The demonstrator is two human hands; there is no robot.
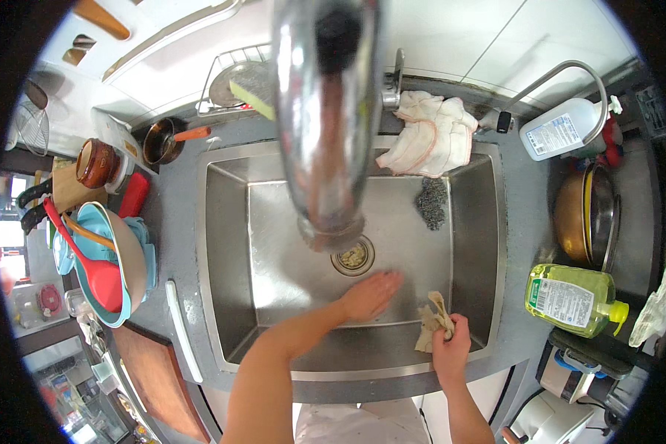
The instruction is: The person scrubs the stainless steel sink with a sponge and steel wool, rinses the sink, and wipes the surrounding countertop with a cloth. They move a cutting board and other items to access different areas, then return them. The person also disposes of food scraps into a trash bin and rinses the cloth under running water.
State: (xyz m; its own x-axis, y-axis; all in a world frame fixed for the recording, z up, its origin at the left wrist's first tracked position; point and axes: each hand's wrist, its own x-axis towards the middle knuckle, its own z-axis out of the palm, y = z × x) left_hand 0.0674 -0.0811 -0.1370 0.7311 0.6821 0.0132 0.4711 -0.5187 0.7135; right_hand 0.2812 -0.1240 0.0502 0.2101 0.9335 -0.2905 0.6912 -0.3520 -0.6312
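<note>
Inside the stainless steel sink (288, 299), my left hand (371, 297) reaches over the floor just below the drain, palm down, with its fingers slightly blurred. Whether it touches the steel I cannot tell. Food scraps lie in the drain strainer (353, 256). My right hand (452, 344) grips a crumpled beige cloth (434, 322) over the sink's front right corner. A grey scouring pad (432, 203) lies in the back right corner of the basin. Over the back right rim hangs a white cloth (435, 133) with orange edging.
A chrome faucet (330, 139) looms over the middle of the sink. Stacked bowls with a red ladle (102, 283) stand on the left, near a wooden cutting board (158, 377). To the right are a green soap bottle (569, 299), a white pump bottle (560, 133) and nested metal bowls (574, 216).
</note>
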